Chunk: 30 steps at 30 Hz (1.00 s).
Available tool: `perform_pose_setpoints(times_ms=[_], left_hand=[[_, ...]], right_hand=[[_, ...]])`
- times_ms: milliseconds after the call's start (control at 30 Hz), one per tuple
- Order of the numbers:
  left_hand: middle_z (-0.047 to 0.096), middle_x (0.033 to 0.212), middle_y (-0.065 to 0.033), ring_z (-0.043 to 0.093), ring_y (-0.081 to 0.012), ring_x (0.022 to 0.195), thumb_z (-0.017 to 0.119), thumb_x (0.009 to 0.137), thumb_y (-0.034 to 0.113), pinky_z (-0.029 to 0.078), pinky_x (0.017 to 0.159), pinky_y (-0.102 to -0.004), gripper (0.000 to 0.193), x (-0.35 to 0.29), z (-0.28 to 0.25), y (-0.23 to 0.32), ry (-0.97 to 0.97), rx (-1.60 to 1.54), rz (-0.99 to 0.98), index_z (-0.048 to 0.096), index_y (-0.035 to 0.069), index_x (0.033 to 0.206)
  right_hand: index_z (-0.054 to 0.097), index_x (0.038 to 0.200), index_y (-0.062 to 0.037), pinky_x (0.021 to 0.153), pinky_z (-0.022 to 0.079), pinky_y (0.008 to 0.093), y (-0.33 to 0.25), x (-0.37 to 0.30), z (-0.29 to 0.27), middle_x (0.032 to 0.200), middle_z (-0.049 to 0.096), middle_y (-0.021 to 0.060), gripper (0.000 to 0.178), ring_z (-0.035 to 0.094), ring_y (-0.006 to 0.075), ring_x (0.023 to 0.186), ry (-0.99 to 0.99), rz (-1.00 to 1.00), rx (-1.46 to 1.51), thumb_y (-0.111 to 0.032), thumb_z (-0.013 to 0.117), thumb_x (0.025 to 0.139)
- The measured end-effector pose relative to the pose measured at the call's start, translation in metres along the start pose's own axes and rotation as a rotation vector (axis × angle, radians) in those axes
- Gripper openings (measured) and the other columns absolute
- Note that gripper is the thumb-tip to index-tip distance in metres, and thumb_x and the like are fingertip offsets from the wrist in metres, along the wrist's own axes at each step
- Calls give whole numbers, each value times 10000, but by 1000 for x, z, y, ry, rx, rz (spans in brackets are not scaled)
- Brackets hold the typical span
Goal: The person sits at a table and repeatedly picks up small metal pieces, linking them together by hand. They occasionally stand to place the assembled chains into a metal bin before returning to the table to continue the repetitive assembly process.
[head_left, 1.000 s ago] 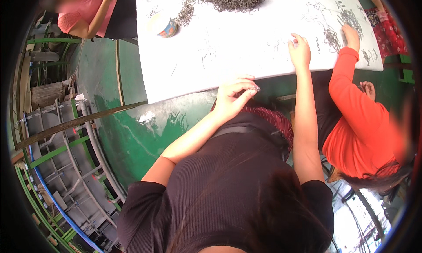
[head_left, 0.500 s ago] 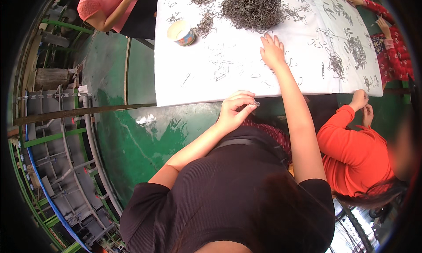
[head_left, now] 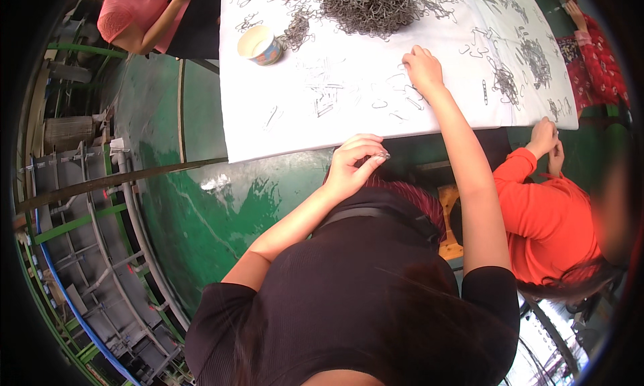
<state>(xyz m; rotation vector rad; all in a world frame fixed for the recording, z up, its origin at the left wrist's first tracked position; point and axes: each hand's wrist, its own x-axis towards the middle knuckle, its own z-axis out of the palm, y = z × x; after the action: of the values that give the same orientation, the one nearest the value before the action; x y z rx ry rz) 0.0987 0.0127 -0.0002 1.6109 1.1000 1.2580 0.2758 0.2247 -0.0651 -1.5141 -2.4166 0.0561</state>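
Just off the near edge of the white-covered table (head_left: 268, 134), my left hand (head_left: 354, 166) is closed in a pinch. A small shiny metal piece (head_left: 384, 154) shows at its fingertips; its exact shape is too small to tell. My right hand (head_left: 425, 71) rests on the tabletop with its fingers curled down and drawn together. Whatever may be under those fingertips is hidden. Several loose bent-wire metal hooks (head_left: 414, 103) lie beside and below that hand. Beyond it rises a large heap of dark metal hooks (head_left: 367, 7).
A paper tub (head_left: 260, 46) stands left of the heap, near smaller hook piles (head_left: 296, 30). More hooks (head_left: 504, 84) spread at right. A person in orange (head_left: 547, 211) sits close on my right. Others in pink (head_left: 137, 17) and red (head_left: 597, 61) are at the table's far sides.
My right hand has gone from flat, spread fingers to curled ones, nearer the table's front edge. Loose hooks by it have shifted. My left hand keeps its pinch. The whole view has shifted slightly.
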Motion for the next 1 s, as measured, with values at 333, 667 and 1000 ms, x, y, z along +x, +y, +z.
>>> perform_pose_setpoints(times_ms=[333, 667, 1000], left_hand=[[617, 782, -77, 563, -231, 865, 604, 725, 31, 437, 767, -325, 38, 9, 4, 2, 41, -29, 24, 609, 9, 755], [610, 766, -89, 552, -233, 850, 622, 707, 27, 416, 770, -327, 47, 21, 6, 6, 105, 75, 86, 603, -1, 739], [606, 786, -100, 547, -227, 866, 622, 715, 33, 412, 775, -323, 49, 23, 8, 2, 117, -10, -1, 603, -2, 743]], right_hand=[[578, 780, -15, 522, 419, 243, 10, -34, -13, 681, 562, 51, 97, 528, 98, 582, 105, 516, 887, -87, 582, 714], [504, 802, -18, 521, 356, 189, -45, -95, -59, 742, 528, 34, 63, 448, 63, 554, -21, 645, 1567, -80, 511, 793], [509, 799, -18, 552, 361, 196, -97, -128, -99, 732, 511, 27, 44, 437, 72, 591, -161, 278, 1756, -50, 513, 769]])
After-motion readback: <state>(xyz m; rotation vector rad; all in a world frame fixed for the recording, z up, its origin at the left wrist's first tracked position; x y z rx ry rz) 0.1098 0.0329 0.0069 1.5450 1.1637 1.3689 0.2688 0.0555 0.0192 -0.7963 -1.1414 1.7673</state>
